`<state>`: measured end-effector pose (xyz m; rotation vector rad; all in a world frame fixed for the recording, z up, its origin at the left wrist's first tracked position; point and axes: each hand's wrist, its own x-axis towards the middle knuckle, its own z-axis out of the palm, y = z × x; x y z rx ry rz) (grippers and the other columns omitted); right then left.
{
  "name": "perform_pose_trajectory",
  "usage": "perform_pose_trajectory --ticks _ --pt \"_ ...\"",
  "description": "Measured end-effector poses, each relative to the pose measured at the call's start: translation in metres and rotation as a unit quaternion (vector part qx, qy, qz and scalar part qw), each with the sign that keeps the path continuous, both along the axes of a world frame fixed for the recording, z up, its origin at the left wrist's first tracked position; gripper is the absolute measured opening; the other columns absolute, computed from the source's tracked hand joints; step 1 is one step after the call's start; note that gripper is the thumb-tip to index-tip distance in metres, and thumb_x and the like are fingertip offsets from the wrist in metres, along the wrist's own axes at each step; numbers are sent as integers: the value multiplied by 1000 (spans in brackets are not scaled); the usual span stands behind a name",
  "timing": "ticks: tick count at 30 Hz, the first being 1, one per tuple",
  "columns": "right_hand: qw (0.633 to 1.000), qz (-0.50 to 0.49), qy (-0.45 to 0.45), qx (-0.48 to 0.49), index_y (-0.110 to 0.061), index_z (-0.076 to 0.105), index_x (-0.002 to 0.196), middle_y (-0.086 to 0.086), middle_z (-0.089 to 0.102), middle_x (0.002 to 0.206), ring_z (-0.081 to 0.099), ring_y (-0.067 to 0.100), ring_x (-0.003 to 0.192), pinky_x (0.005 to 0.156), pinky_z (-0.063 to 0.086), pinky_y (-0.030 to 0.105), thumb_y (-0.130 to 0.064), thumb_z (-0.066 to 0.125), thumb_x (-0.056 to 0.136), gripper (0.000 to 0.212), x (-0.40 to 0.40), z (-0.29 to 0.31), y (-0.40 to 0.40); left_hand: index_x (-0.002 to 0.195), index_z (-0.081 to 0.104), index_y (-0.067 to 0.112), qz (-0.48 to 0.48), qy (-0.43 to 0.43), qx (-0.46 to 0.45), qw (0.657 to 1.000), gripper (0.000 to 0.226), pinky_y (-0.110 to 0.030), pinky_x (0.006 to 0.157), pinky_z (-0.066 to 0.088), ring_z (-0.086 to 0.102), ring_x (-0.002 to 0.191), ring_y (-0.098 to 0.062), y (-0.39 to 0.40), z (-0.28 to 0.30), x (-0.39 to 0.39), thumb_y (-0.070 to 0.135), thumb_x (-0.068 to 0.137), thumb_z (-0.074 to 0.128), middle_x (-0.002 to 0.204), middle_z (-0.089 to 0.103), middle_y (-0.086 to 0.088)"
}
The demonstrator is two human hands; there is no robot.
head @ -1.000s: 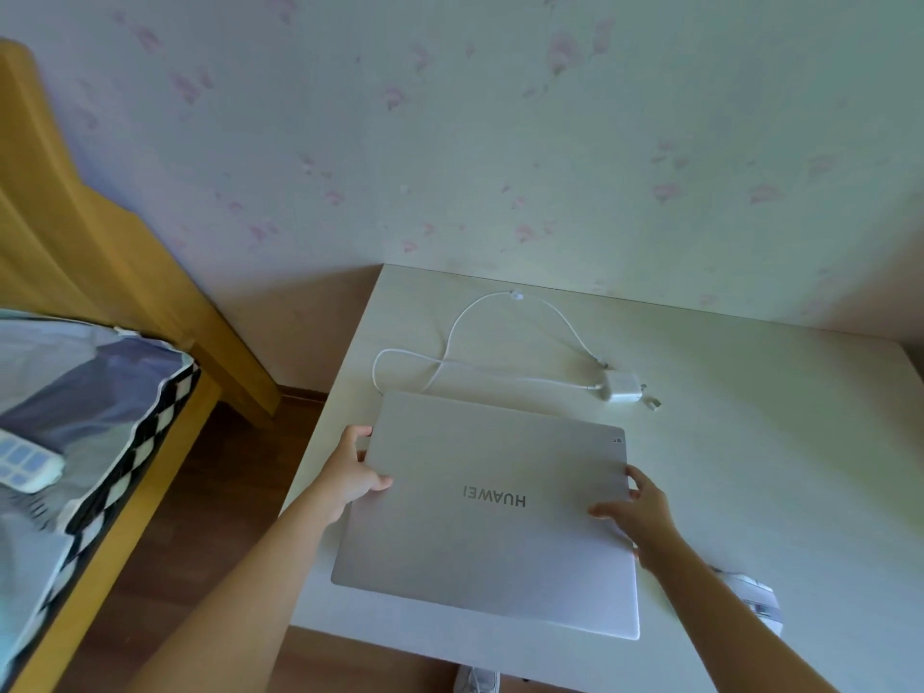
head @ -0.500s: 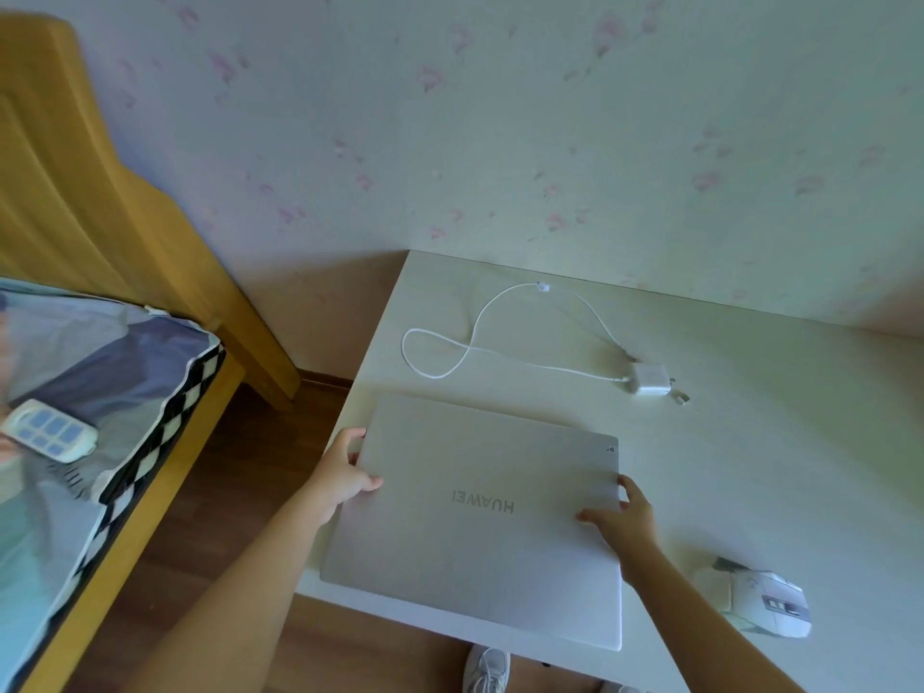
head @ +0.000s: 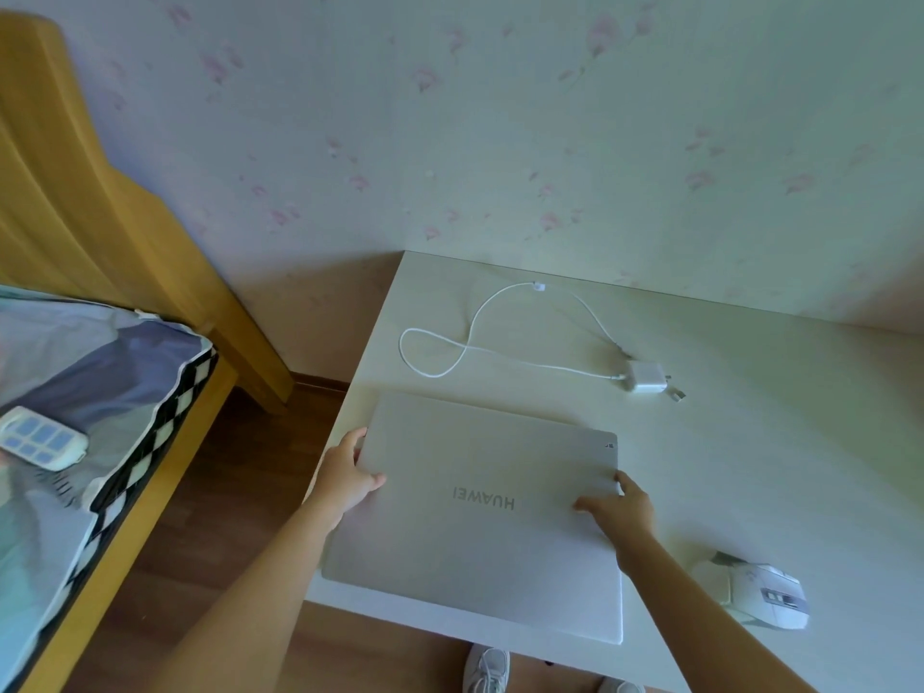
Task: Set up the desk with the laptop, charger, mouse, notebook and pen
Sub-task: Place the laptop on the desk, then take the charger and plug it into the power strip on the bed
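A closed silver laptop (head: 480, 512) lies at the front left corner of the white desk (head: 780, 442), its logo upside down to me. My left hand (head: 347, 475) grips its left edge, and my right hand (head: 617, 507) holds its right side with fingers on the lid. Behind the laptop lies a white charger (head: 645, 377) with its looped white cable (head: 450, 342). A white and grey mouse (head: 765, 595) sits on the desk to the right of the laptop. No notebook or pen is in view.
A wooden bed (head: 100, 202) with patterned bedding stands to the left across a strip of wooden floor. A white remote with blue buttons (head: 42, 437) lies on the bedding. A flowered wall backs the desk. My white shoe (head: 487, 670) shows below the desk's front edge.
The view has shifted right, so the mouse has come fully into view. Both hands stay on the laptop, which lies slightly nearer the desk's front edge.
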<state>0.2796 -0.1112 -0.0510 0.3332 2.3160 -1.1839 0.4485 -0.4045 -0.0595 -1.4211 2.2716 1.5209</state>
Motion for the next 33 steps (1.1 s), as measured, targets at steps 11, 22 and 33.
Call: perform_pose_trajectory --ticks 11,22,33 --pt "993 100 43 48 -18 37 142 12 55 123 56 31 105 87 50 43 -8 76 64 87 -8 16 6 151 24 27 -187 39 -189 963 81 -28 92 42 43 124 -22 47 19 -72 14 83 67 132 46 -4" --pt "967 187 101 144 -21 43 136 1 61 118 49 25 116 93 46 42 -17 66 78 63 -80 22 22 153 10 27 -359 93 -310 876 83 -36 104 35 27 140 -20 109 20 -174 25 87 60 154 27 1" --pt "987 -115 -30 -108 -11 38 139 14 56 114 52 28 95 81 41 34 -8 67 79 66 -183 11 -3 152 16 24 -433 69 -294 849 75 -43 102 37 33 137 -26 159 11 -306 27 91 60 154 30 -4"
